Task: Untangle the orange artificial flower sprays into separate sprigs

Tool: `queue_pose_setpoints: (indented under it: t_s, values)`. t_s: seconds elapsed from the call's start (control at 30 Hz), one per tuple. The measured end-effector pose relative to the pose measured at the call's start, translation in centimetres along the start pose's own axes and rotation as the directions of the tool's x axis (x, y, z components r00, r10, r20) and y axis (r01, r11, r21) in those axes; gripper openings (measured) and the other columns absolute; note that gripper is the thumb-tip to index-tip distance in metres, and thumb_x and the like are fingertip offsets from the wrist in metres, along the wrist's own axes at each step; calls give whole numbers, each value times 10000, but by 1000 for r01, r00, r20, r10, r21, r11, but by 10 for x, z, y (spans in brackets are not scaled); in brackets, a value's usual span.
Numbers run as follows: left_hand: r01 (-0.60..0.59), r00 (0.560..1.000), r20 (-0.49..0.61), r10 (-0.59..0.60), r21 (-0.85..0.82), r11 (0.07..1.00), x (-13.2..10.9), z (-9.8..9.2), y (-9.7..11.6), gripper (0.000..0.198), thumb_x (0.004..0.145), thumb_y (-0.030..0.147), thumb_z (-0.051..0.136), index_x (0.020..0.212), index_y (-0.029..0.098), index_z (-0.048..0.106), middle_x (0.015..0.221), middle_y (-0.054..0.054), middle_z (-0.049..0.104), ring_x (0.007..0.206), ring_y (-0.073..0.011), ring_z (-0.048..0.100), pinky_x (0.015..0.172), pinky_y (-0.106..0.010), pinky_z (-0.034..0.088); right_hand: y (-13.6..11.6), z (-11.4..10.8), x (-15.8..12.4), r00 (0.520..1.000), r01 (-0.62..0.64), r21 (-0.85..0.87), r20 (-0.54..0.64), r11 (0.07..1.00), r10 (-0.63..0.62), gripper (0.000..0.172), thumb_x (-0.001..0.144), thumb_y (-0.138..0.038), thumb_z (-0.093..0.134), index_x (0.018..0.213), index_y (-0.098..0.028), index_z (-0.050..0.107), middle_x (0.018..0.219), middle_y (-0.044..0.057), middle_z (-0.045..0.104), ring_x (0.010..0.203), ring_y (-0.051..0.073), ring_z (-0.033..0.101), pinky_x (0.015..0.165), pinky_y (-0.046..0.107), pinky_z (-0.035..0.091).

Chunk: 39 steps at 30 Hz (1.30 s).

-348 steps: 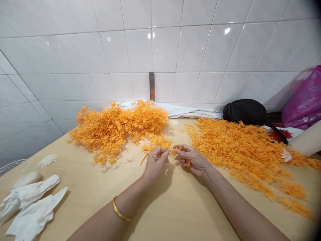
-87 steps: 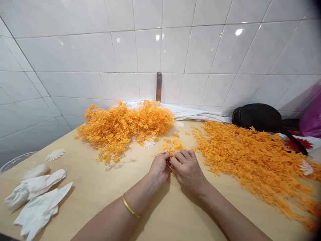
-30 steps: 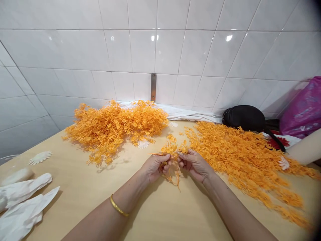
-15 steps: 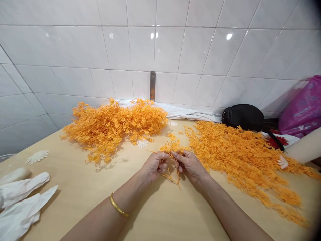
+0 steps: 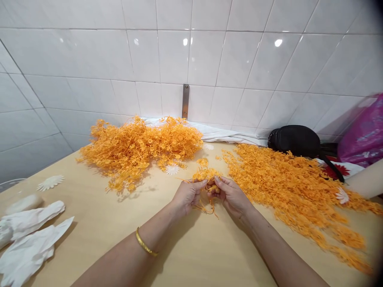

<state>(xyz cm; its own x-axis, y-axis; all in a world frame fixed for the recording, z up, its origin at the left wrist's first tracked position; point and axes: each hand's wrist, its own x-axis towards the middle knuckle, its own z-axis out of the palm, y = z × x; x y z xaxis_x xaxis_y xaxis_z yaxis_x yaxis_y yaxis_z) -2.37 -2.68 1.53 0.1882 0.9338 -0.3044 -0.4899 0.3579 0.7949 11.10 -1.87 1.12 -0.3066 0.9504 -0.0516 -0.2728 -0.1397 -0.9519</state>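
Note:
Close together over the middle of the table, my left hand [image 5: 188, 195] and my right hand [image 5: 229, 193] both pinch a small orange artificial flower sprig [image 5: 205, 173]. Its thin stems dangle below my fingers, and its frilly heads show just beyond them. The exact grip point is partly hidden by my fingers. Behind my left hand rises a fluffy heap of orange artificial flower sprays [image 5: 140, 147]. To the right of my right hand spreads a flatter pile of orange flower pieces [image 5: 287, 183]. A white petal-shaped piece [image 5: 172, 170] lies beside the fluffy heap.
White crumpled cloth gloves [image 5: 36, 243] lie at the left edge, near another white petal piece [image 5: 50, 182]. At the back right sit a black pouch [image 5: 295, 140] and a purple bag [image 5: 362, 133]. White cloth [image 5: 227, 135] runs along the tiled wall, below a metal bracket [image 5: 186, 101].
My fingers have shifted on the sprig, with the right thumb now raised. The whole view has moved slightly, so things appear a little farther right.

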Motion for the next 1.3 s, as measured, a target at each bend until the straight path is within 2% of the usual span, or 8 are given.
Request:
queue_pose_setpoints:
  t_s: [0.1, 0.27, 0.57, 0.73, 0.8, 0.9, 1.07, 1.3]
  values:
    - [-14, 1000, -2, 14, -6, 1000, -4, 4, 3, 183, 635, 116, 643, 506, 125, 513, 308, 87, 265, 287, -12, 175, 338, -192, 110, 4, 0, 1, 999, 31, -29, -33, 999, -32, 307, 651, -461, 620, 706, -162, 578, 700, 29, 612, 590, 124, 552, 565, 262, 448]
    - [-48, 996, 81, 49, -7, 999, -11, 14, 7, 118, 589, 69, 657, 524, 114, 570, 294, 67, 304, 341, -63, 344, 389, -201, 238, 13, 0, 7, 957, 106, -295, -229, 950, -178, 354, 692, -532, 529, 643, -182, 509, 586, 13, 579, 462, 129, 510, 435, 269, 431]
    - [-14, 999, 52, 11, 51, 999, -3, 20, -1, 200, 640, 178, 622, 500, 138, 485, 314, 91, 229, 279, -13, 136, 353, -203, 37, 7, 8, 14, 850, 214, -272, -421, 938, -316, 341, 707, -533, 500, 610, -207, 471, 514, 7, 543, 422, 131, 474, 379, 263, 391]
    - [38, 994, 104, -40, 23, 999, -4, 1, -5, 164, 651, 213, 628, 582, 132, 503, 358, 102, 200, 313, -9, 104, 359, -197, 27, -21, -29, 12, 682, 206, -144, -688, 968, -248, 317, 702, -505, 490, 627, -200, 446, 475, -20, 508, 367, 99, 465, 400, 249, 387]
    - [48, 996, 71, -45, -37, 998, 0, -7, -4, 135, 695, 203, 585, 622, 130, 498, 374, 107, 182, 322, -11, 98, 357, -187, 36, -28, -35, 9, 706, 199, -176, -657, 964, -265, 262, 689, -448, 521, 709, -189, 482, 507, -18, 535, 392, 99, 492, 428, 243, 399]
    - [55, 997, 60, -46, -146, 988, 6, -13, -3, 134, 749, 186, 519, 642, 136, 456, 396, 104, 194, 327, -14, 141, 356, -168, 75, -26, -27, 5, 811, 215, -211, -505, 954, -295, 282, 644, -336, 583, 878, -197, 508, 613, -22, 577, 459, 98, 527, 462, 230, 407]
    - [80, 995, 80, -65, -199, 977, 10, -12, -3, 156, 766, 187, 501, 645, 141, 413, 408, 101, 217, 326, -9, 179, 360, -152, 90, -10, -4, 2, 962, 141, -177, -207, 974, -176, 232, 655, -354, 614, 789, -169, 575, 740, 6, 567, 518, 67, 485, 473, 203, 379]
    - [65, 994, 100, -47, -187, 980, 7, -11, -4, 201, 738, 176, 534, 608, 144, 385, 399, 97, 239, 328, -9, 216, 360, -150, 111, 4, 10, 0, 982, 180, -389, 14, 904, -190, 264, 684, -379, 610, 847, -175, 568, 763, 12, 561, 579, 91, 473, 505, 206, 370]
